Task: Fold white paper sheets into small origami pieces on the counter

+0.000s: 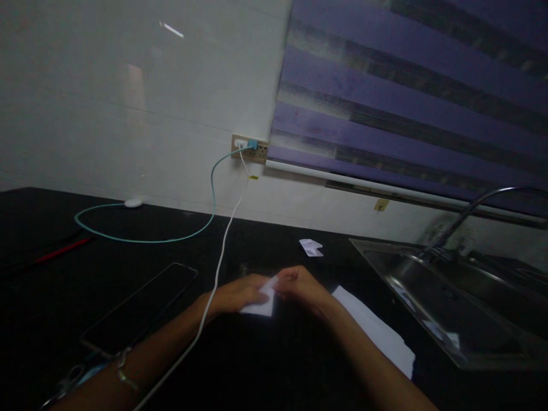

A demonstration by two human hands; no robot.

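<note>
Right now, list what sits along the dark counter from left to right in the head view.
red stick → phone → left hand → small paper held by both hands → right hand → white sheet → tap

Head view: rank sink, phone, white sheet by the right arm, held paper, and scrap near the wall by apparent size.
1. sink
2. phone and white sheet: look alike, not ranked
3. held paper, partly covered
4. scrap, though farther off, so unsure
</note>
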